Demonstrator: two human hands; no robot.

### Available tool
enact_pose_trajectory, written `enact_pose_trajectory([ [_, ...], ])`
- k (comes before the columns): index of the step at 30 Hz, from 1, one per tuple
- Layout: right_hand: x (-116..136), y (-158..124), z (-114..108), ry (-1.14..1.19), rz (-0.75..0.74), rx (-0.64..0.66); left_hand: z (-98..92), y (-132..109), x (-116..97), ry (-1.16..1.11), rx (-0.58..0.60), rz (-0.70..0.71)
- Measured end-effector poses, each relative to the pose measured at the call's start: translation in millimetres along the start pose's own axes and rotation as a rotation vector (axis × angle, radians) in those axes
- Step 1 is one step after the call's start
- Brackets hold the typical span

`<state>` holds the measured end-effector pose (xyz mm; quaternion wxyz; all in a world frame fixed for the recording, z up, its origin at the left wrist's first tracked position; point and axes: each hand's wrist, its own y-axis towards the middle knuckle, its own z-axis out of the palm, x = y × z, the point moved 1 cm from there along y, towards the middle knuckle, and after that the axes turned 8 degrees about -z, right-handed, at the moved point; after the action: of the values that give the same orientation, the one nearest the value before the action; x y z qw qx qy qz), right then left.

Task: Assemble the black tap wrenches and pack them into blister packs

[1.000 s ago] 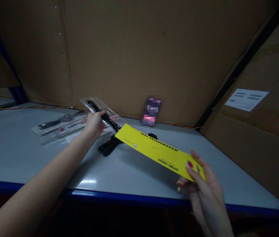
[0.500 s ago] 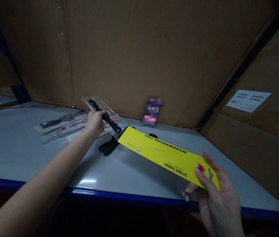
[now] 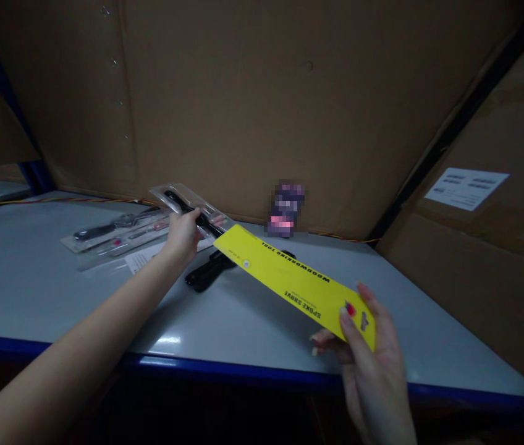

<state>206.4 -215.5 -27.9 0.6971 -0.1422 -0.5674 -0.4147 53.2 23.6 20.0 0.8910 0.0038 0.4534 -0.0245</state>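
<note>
**Q:** What is lying nearest the viewer?

**A:** The right hand (image 3: 364,346), at 5 o'clock, is pinching the near end of a yellow card (image 3: 290,278). The thumb is pressing on top and the other fingers (image 3: 324,341) are lying underneath. Gripped by one end only, the card is reaching out over the counter (image 3: 243,321) toward 11 o'clock. Its printed face is turning upward, which is likely why the lettering is showing to the wearer.

**Q:** What is the left hand doing?

**A:** The left hand (image 3: 183,238), just at 9 o'clock of the card's far tip, is curling shut round a clear blister pack (image 3: 183,198) with a dark-handled tool inside. It is gripping near the pack's middle, probably because a long pack is balancing best there. The pack's far end is tilting up off the counter toward 11 o'clock.

**Q:** What is sitting under the card?

**A:** A loose black tool (image 3: 206,275) is lying flat on the counter, partly hidden by the card's far end.

**Q:** And farther back?

**A:** Flat packs (image 3: 114,232) and a paper slip (image 3: 144,259) are lying at 9 o'clock of the left hand. A wire (image 3: 81,201) is running along the back edge. A cardboard wall (image 3: 243,111) is standing behind, with a small blurred object (image 3: 285,209) against it at 12 o'clock. A box carrying a white label (image 3: 463,187) is standing at 2 o'clock.
</note>
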Motion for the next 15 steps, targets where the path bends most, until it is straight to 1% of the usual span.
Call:
enact_pose_trajectory([
  [3,-4.5,-0.7,18.0,0.002,0.056,0.156,3.6,-7.1,6.6,0.081,0.028,-0.036],
  [7,-10.3,3.3,38.9,-0.027,0.014,0.3,8.5,-18.4,10.9,0.102,0.118,-0.13],
  [10,-16.3,5.6,55.5,-0.015,0.012,0.422,10.6,-24.3,12.4,0.114,0.189,-0.128],
  [13,-22.1,7.8,71.3,-0.083,-0.036,0.504,11.9,-28.1,17.1,0.14,0.258,-0.11],
  [15,-25.2,9.8,79.5,-0.121,-0.095,0.526,12.9,-30.1,22.1,0.143,0.31,-0.124],
])
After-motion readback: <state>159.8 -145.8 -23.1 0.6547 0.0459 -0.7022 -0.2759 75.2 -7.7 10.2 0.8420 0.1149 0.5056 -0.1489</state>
